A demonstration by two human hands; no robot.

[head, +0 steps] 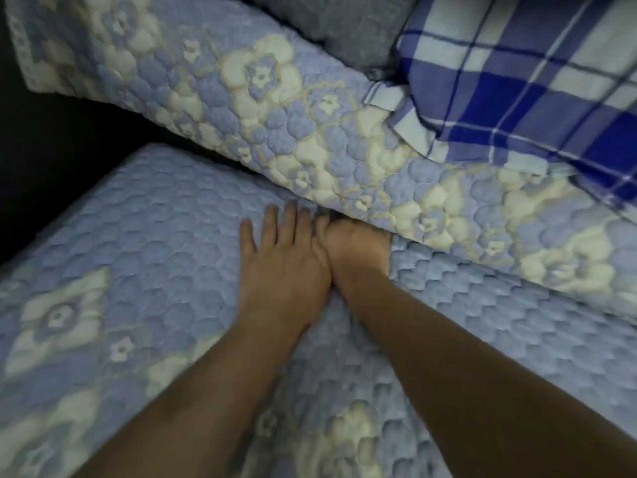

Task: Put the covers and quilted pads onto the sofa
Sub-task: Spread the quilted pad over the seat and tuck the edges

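You are in a home, at a sofa in a dim living space. Under you lies a quilted pad (165,236) in pale blue with cream flowers, spread over the seat, and a second quilted pad (262,108) of the same pattern covers the backrest. A blue and white checked cloth (537,81) and a grey cushion (344,25) rest along the top.

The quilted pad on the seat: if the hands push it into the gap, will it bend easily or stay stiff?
The quilted pad probably bends easily: it curves over the seat edge. Its puffy stitching suggests some spring, so it may creep back out. The left hand lies flat on it, which probably helps against sliding.
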